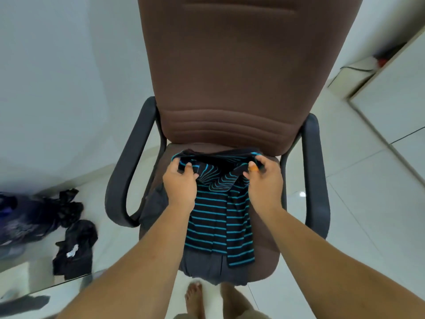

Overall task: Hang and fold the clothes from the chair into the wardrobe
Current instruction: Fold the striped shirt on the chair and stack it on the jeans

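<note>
A bare foot (194, 295) stands on the pale tiled floor (345, 226) right at the front edge of the brown office chair (230, 77). On the seat, a grey garment (202, 265) lies underneath, its edge hanging over the front. On top of it sits the black shirt with blue stripes (218, 222), folded into a narrow stack along the middle of the seat. Both arms reach forward over it. The left hand (180, 180) pinches the shirt's far left corner, fingers curled into the cloth; the right hand (264, 178) grips the far right corner the same way, and the top edge is lifted between them just in front of the backrest. Off to the left, dark clothes (69, 226) lie in a heap beside the chair's black armrest (128, 162). To the far right stands a white cabinet (391, 100).
</note>
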